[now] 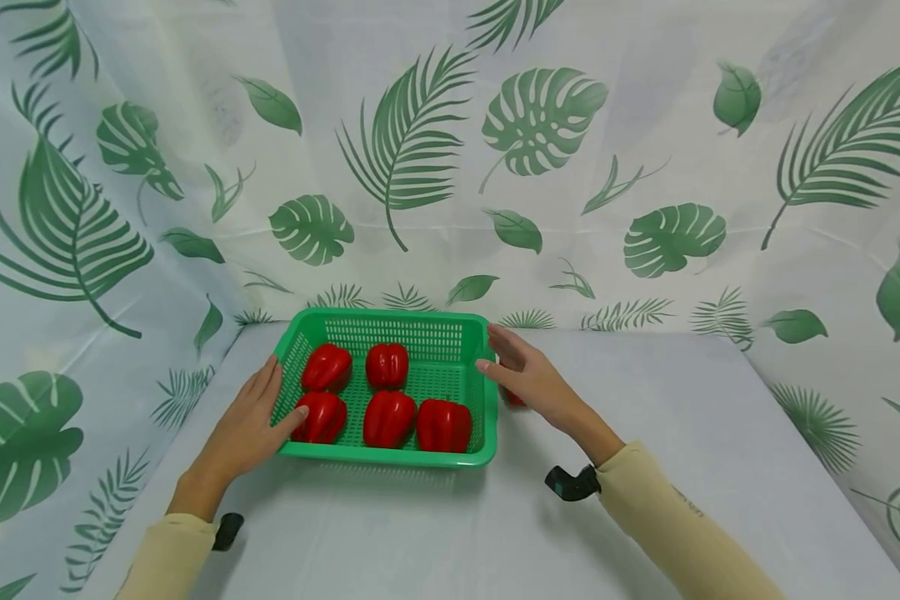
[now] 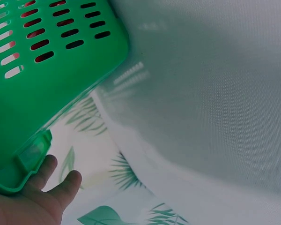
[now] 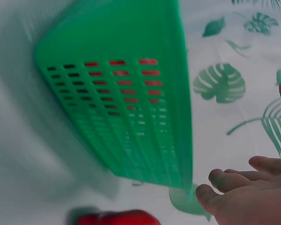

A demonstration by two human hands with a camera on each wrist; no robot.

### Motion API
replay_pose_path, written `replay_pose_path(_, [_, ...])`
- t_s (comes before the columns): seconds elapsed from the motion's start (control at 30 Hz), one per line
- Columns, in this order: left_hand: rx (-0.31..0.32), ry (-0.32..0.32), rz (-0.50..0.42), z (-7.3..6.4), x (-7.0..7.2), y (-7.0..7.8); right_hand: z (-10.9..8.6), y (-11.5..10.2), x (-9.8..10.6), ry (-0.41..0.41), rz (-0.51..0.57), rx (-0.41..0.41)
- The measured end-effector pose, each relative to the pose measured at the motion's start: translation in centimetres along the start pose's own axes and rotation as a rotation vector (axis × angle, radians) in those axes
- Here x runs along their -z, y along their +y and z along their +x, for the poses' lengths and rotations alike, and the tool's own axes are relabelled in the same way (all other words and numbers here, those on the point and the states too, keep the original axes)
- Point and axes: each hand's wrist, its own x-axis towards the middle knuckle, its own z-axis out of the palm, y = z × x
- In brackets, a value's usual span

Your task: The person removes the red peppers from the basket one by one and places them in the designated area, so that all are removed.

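A green plastic basket [image 1: 390, 456] with slotted walls stands on the table, holding several red bell peppers [image 1: 388, 419]. My left hand [image 1: 247, 425] is at its left end, thumb reaching over the rim and the other fingers stretched along the outside. In the left wrist view, two loosely straight fingers [image 2: 65, 187] show past the rim's handle. At the right end my right hand [image 1: 536, 383] has its fingers extended near the rim; the right wrist view shows them apart from the basket wall [image 3: 112, 42]. Another red bell pepper [image 1: 514, 398] lies outside the basket, partly hidden beneath my right hand.
A white cloth covers the table [image 1: 390, 533]. A white curtain with green leaf prints [image 1: 435, 167] rises behind and along both sides. Dark wrist-camera mounts [image 1: 572, 483] stick out from both sleeves.
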Motion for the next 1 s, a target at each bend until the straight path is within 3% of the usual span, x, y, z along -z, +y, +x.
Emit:
replay_pose_path(0.33, [-0.007, 0.0, -0.003, 0.0, 0.0, -0.1, 0.0, 0.0, -3.2, -0.005, -0.244, 0.025])
replay_pose_path(0.5, [-0.006, 0.002, -0.008, 0.1, -0.1, -0.2, 0.3, 0.0, -4.6, -0.039, -0.369, 0.099])
replay_pose_path(0.77, [-0.001, -0.001, -0.006, 0.2, -0.3, -0.3, 0.5, 0.4, -6.0, -0.075, -0.718, 0.252])
replay_pose_path(1.0, [-0.002, -0.005, -0.002, 0.2, -0.2, -0.3, 0.9, 0.4, -6.8, -0.091, -0.89, 0.28])
